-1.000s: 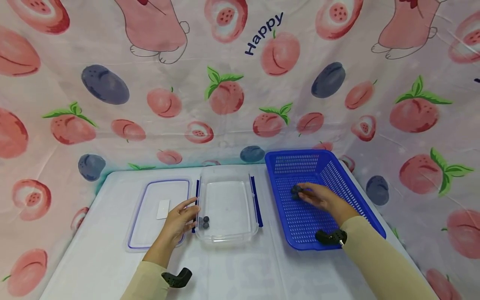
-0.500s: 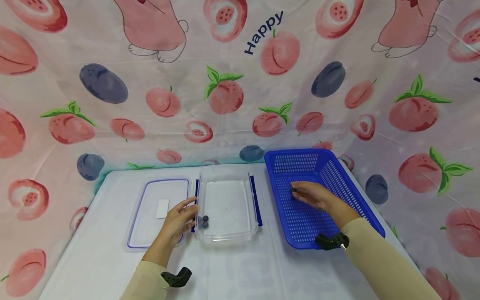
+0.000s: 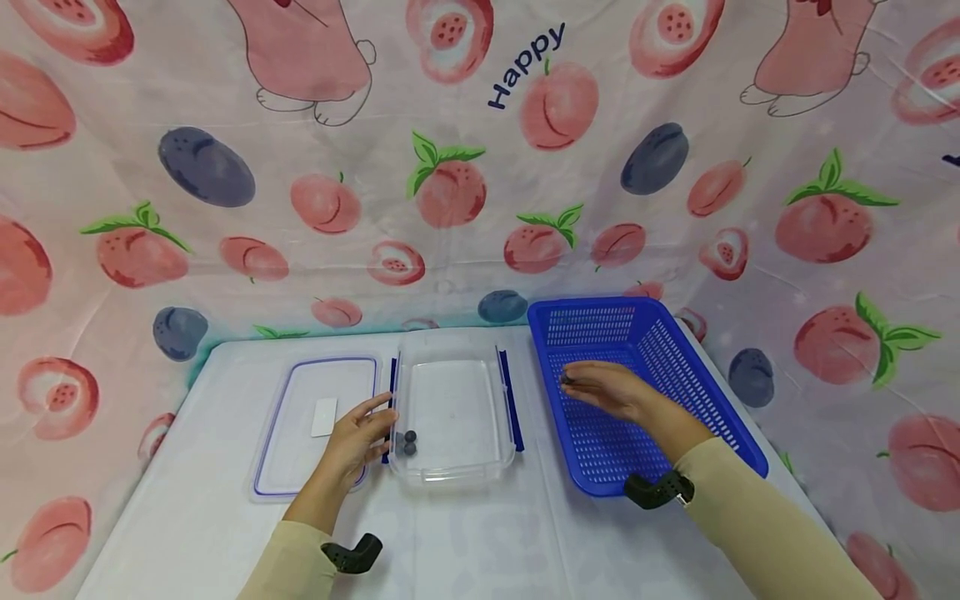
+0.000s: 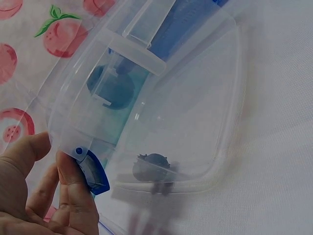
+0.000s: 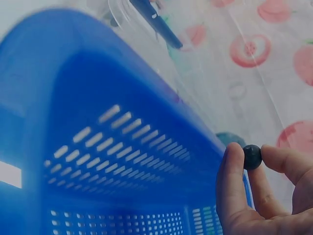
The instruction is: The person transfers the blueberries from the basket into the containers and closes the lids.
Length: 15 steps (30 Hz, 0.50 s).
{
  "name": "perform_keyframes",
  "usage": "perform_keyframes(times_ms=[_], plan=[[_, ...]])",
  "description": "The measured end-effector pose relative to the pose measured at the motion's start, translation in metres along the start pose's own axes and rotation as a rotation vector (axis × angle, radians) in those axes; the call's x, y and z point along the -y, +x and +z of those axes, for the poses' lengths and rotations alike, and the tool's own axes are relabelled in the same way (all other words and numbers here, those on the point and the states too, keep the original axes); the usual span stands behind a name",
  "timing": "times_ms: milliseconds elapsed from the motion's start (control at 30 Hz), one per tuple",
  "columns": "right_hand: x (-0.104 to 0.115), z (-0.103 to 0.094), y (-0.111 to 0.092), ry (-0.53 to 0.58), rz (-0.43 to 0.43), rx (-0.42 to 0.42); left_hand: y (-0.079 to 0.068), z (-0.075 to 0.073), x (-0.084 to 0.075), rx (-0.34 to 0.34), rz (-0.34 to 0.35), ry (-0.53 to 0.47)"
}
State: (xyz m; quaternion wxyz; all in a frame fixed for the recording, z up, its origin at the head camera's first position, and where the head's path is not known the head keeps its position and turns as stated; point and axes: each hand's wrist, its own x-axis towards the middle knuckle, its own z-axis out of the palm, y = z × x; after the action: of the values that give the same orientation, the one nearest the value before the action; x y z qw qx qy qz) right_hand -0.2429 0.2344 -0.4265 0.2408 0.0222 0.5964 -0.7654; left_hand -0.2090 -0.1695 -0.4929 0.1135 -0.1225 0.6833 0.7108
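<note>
My right hand [image 3: 603,387] pinches a dark round blueberry [image 5: 252,156] between thumb and fingertips, above the blue perforated basket [image 3: 581,475] near its left wall. Around the clear plastic container [image 3: 457,417], my left hand [image 3: 352,442] has its spread fingertips against the left side. By the left wrist view, those fingers touch the wall beside a blue clip latch [image 4: 94,172]. Two blueberries [image 3: 409,442] lie together in the container's near left corner; they look dark and blurred through the plastic in the left wrist view.
A clear lid [image 3: 288,471] with a purple-blue rim lies left of the container, a white label [image 3: 325,417] on it. Another blue latch [image 3: 512,400] sticks out along the container's right side. Behind the white table [image 3: 480,550] hangs a fruit-printed cloth [image 3: 450,108].
My right hand has lifted and shifted left across the basket with the blueberry, toward the basket's left wall. The left hand and the container stay in place.
</note>
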Motion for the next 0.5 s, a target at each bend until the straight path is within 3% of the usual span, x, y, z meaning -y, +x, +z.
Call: perform_keyframes(times_ms=[500], plan=[[-0.003,0.028,0.002,-0.026,0.012,-0.004,0.001,0.001,0.001,-0.005,-0.001,-0.002]])
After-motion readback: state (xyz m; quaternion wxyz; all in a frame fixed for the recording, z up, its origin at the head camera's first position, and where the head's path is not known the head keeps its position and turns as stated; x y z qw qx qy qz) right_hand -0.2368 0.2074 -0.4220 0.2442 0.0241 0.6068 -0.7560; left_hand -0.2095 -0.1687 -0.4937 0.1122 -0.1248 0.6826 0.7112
